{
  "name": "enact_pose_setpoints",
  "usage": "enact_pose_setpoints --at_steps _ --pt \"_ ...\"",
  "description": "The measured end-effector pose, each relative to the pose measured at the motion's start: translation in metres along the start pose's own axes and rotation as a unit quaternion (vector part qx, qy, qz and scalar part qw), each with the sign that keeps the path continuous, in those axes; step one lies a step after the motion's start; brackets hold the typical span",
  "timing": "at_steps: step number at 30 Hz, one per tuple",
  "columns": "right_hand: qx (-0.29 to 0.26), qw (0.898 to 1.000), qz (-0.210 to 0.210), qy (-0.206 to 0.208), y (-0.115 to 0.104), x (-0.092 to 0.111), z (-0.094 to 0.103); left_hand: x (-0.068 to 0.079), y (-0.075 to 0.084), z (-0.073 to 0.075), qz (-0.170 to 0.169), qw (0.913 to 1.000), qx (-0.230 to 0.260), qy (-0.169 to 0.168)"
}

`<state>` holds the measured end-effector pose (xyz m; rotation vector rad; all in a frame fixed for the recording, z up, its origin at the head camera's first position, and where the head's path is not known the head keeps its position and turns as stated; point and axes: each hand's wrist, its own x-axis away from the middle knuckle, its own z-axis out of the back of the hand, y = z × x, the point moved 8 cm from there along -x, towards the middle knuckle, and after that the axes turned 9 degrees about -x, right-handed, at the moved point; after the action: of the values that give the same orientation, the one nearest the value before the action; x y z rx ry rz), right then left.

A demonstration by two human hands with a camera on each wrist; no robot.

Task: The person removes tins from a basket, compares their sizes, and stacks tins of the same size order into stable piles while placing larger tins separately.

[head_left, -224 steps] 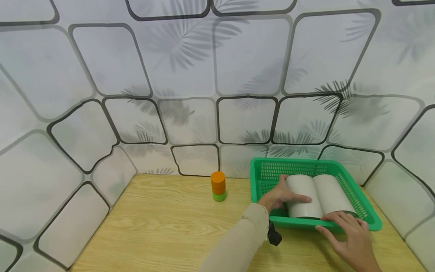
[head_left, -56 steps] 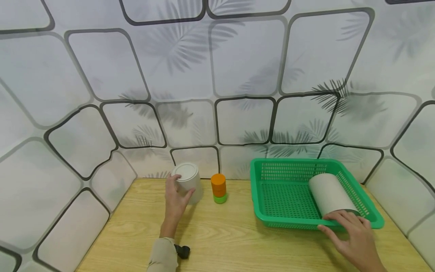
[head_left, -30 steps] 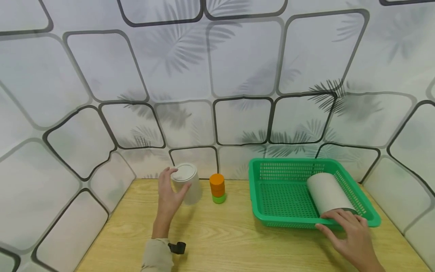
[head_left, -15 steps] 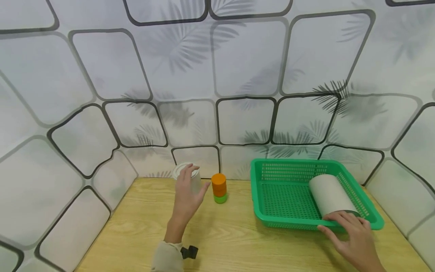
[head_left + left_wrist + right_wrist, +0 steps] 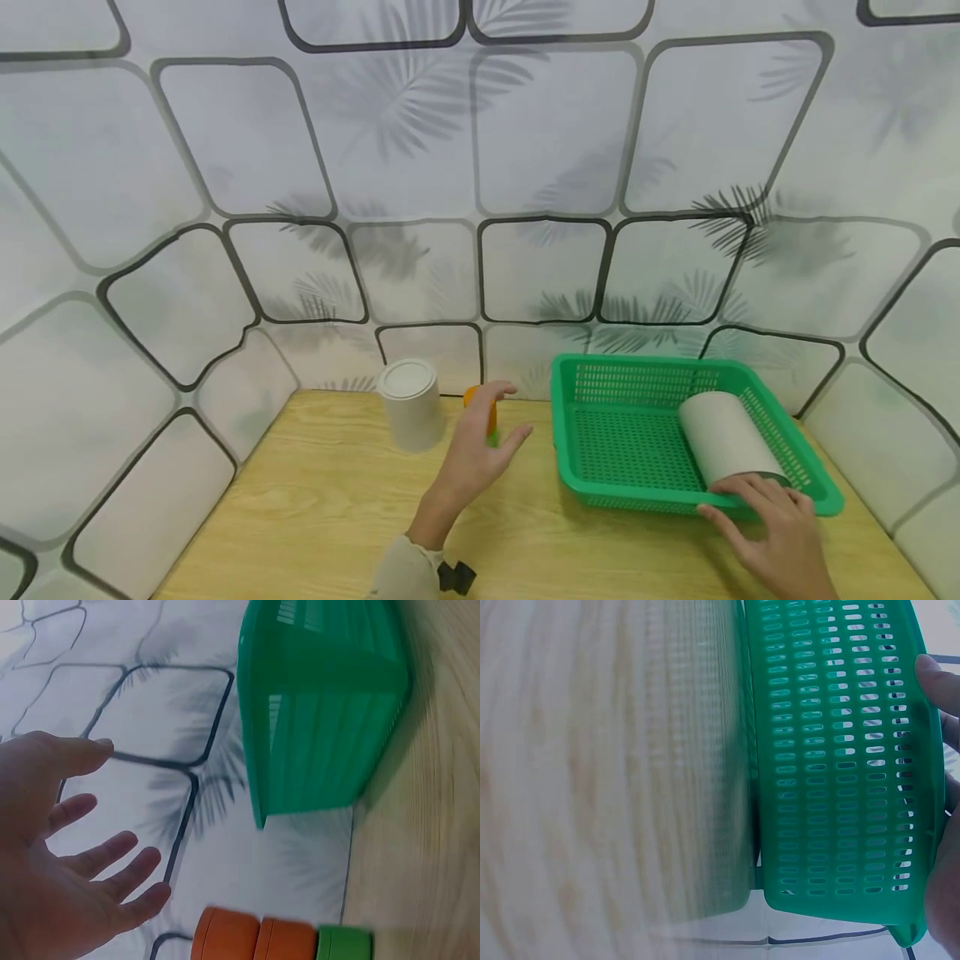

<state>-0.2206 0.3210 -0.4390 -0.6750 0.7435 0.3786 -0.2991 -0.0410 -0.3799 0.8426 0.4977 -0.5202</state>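
Note:
My left hand [image 5: 472, 458] is held with fingers apart and nothing in it, in front of a small stack of two orange pieces and a green one [image 5: 492, 419], partly covering it in the head view. In the left wrist view the stack [image 5: 229, 934] shows below the spread fingers. Left of it a white can [image 5: 412, 408] stands upright on the table. My right hand [image 5: 780, 533] grips the front rim of a green plastic basket [image 5: 630, 493], thumb outside, fingers over the edge. Inside, a second white can [image 5: 727, 433] lies on its side along the right wall.
The wooden table [image 5: 315, 500] meets a patterned wall [image 5: 540, 267] close behind the can, stack and basket. Side walls close in at left and right. A black device [image 5: 456, 577] is strapped to the left wrist by the beige sleeve [image 5: 405, 571].
Earlier my left hand gripped a white can in the basket; that can now stands on the table at left. The left hand has let go and moved right. The right hand stays at the rim.

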Motion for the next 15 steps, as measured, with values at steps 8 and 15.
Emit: enact_pose_setpoints --at_steps 8,15 --pt "0.002 1.0 -0.004 0.005 0.0 0.002 0.001 -0.012 0.032 -0.042 -0.012 0.9959 0.058 -0.069" --pt "-0.002 1.0 -0.002 0.004 0.0 0.001 -0.001 -0.026 0.05 -0.071 -0.016 0.9933 0.05 -0.103"
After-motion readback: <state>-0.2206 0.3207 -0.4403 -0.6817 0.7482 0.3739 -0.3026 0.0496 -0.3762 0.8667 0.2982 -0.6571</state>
